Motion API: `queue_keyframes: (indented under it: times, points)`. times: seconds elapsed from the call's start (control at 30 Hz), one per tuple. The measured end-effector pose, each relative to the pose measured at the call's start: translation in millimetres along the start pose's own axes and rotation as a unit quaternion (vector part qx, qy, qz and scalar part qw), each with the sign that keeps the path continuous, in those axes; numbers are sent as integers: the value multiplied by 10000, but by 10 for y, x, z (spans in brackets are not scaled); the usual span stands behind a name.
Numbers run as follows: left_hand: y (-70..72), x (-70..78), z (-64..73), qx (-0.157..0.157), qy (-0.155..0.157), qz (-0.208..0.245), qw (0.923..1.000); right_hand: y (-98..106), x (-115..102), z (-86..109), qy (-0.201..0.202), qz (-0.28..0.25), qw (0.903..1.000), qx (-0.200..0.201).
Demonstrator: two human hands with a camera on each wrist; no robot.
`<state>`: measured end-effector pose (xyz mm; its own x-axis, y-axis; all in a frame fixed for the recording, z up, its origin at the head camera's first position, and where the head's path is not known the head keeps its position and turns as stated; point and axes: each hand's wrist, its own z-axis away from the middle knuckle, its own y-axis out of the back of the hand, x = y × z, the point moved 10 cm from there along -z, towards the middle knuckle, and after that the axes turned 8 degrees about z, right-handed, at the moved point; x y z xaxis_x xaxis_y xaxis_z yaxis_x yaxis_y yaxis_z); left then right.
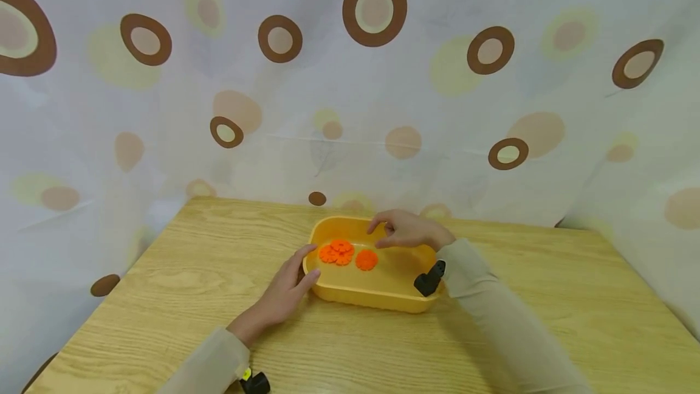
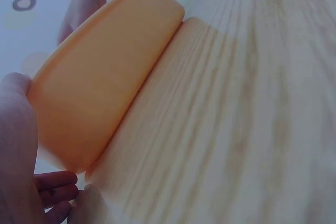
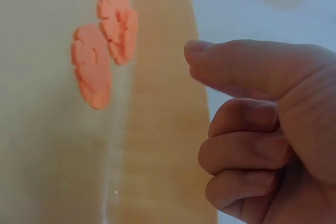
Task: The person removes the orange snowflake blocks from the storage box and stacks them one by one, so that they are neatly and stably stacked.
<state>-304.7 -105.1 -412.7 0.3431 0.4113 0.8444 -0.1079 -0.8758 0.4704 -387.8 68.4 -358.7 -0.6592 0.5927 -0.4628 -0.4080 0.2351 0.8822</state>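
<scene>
A yellow plastic tray (image 1: 361, 298) stands on the wooden table with several flat orange notched discs inside. Some discs (image 1: 336, 252) overlap in a cluster toward the left end, and another orange disc (image 1: 366, 259) lies just to their right. My left hand (image 1: 287, 287) holds the tray's left end, thumb at the rim and other fingers low beside the outer wall in the left wrist view. Over the tray's far right part hovers my right hand (image 1: 404, 228), thumb and index finger apart with nothing between them. Its other fingers (image 3: 244, 150) are curled in toward the palm.
The wooden table (image 1: 180, 297) extends on both sides of the tray. Behind it hangs a pale cloth (image 1: 339, 78) with brown ring patterns. A black wrist device (image 1: 429, 278) on the right sleeve hides part of the tray's near right corner.
</scene>
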Motion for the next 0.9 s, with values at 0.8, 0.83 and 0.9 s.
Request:
queue_keyframes:
  times: [0.8,0.83,0.9]
  points:
    - [8,-1,-12,9,-48,20,10000,-363,114,-170,-59,-167,9988,-459]
    - [2,-8,-8,2,-41,23,10000,-371,112,-167,-90,-158,9986,-491]
    - [-5,-20,-4,-2,-28,26,10000,-387,114,-164,-119,-141,9984,-532]
